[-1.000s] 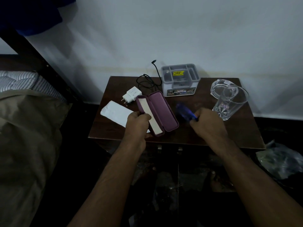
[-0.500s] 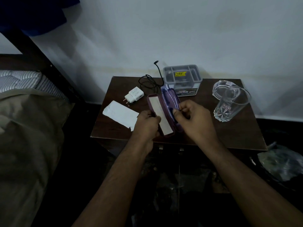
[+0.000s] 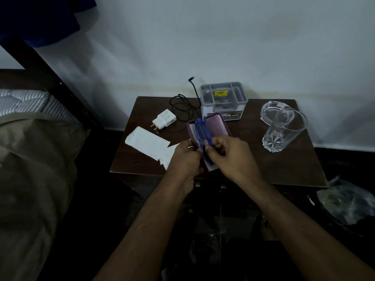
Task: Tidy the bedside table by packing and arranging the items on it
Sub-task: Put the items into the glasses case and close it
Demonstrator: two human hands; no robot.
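Head view: left hand [image 3: 185, 159] gripped the open purple case [image 3: 215, 126] steady over the desk [image 3: 284, 165] while right-hand fingers [image 3: 211, 148] pinched blue glasses [image 3: 200, 132], apparently seating them inside

We see a dark matt wooden bedside table [image 3: 284, 167], a clear faceted drinking glass [image 3: 282, 131], and white paper [image 3: 148, 142].

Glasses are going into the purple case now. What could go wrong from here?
1. The blue glasses look only partly seated in the open purple case; closing the lid now might pinch the frame.
2. The case sits near the table's front edge, steadied by the left hand while the right hand pinches the glasses; a slip could drop it off.
3. A wide right elbow swing might knock the drinking glass.
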